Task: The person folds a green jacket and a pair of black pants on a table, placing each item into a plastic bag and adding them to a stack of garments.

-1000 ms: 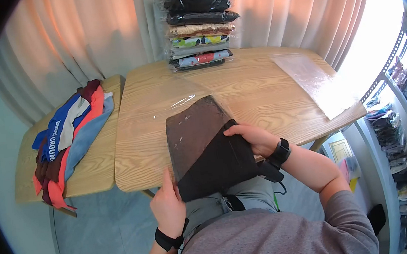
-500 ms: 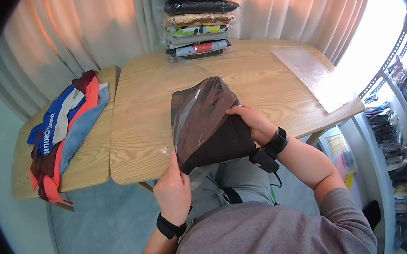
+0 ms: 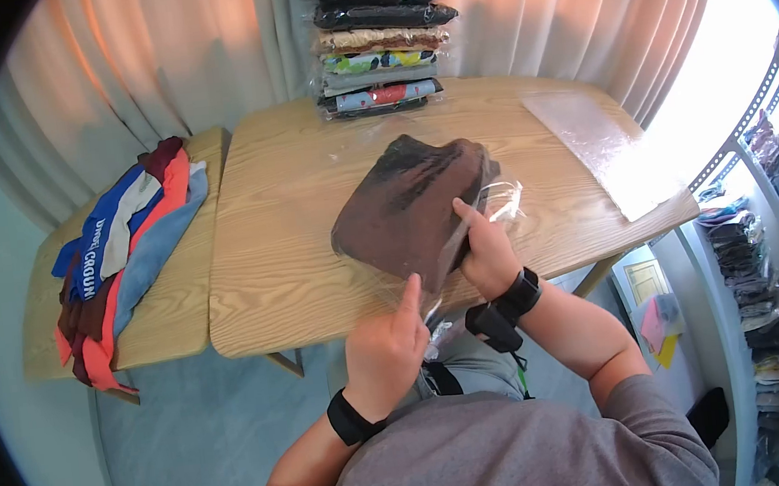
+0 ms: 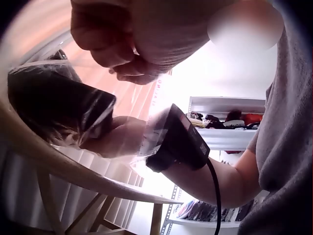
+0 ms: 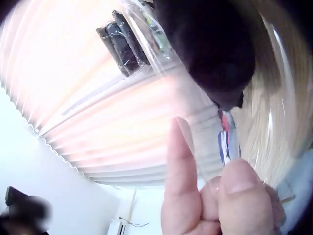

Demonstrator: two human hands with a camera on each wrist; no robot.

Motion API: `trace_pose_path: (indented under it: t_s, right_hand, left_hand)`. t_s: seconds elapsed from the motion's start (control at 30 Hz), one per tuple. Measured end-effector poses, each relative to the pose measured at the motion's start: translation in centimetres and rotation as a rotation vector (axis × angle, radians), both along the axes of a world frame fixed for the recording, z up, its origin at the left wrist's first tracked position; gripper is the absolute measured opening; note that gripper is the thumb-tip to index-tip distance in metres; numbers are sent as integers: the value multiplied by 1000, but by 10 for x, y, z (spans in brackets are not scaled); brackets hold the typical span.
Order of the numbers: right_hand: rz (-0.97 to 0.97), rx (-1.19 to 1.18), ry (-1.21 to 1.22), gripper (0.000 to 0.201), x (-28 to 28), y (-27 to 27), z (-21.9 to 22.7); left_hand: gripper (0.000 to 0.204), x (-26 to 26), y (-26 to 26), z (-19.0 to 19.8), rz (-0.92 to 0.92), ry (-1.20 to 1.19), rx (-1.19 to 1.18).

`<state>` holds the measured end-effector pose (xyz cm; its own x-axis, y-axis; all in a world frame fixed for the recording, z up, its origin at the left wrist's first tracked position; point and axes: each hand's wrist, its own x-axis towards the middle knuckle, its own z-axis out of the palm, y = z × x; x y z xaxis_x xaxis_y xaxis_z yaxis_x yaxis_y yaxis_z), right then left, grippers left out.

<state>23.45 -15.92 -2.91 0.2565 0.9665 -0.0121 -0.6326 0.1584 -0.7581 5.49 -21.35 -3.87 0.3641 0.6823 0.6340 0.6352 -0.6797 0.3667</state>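
A folded dark brown garment (image 3: 410,212) in a clear plastic bag is held up between the hands, over the front part of the table. The right hand (image 3: 488,253) grips its right side, thumb on top, while its other fingers are hidden beneath. At the near edge, the left hand (image 3: 387,352) holds the loose film, its index finger pointing forward along the package. Curled fingers of the left hand (image 4: 117,49) show in the left wrist view, with film (image 4: 154,110) hanging below. The right wrist view has the package (image 5: 210,49) close up and dark.
A stack of bagged folded clothes (image 3: 382,40) stands at the table's back. Flat clear bags (image 3: 593,150) lie at the right of the wooden table (image 3: 270,284). Loose garments (image 3: 124,242) are heaped on the left side table. Shelves of packages (image 3: 756,299) line the right.
The package has turned and moved slightly right, so its brown face now shows and the black part is out of sight. The left hand has moved right, closer to the right hand.
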Motion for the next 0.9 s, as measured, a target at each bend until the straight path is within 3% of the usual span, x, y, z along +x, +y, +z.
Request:
trace_pose_path:
  t_s: [0.07, 0.17, 0.23, 0.3, 0.63, 0.73, 0.9]
  right_hand:
    - [-8, 76, 12, 22, 1, -9, -1]
    - [502, -332, 366, 29, 16, -1, -16]
    - [471, -380, 261, 28, 15, 6, -21]
    - [577, -369, 237, 29, 19, 20, -25]
    - [569, -351, 356, 30, 1, 88, -24]
    - [439, -378, 303, 29, -6, 91, -22]
    - [453, -280, 340, 29, -12, 87, -39]
  left_hand:
    - [51, 3, 2, 0, -226, -57, 77]
    - [52, 1, 3, -3, -286, -64, 1]
    - [52, -6, 4, -6, -305, -74, -5]
    - [52, -11, 3, -7, -317, -79, -4]
    - [48, -35, 0, -2, -343, -69, -34]
    - [47, -44, 2, -1, -319, -72, -30]
    - [47, -67, 8, 6, -314, -52, -47]
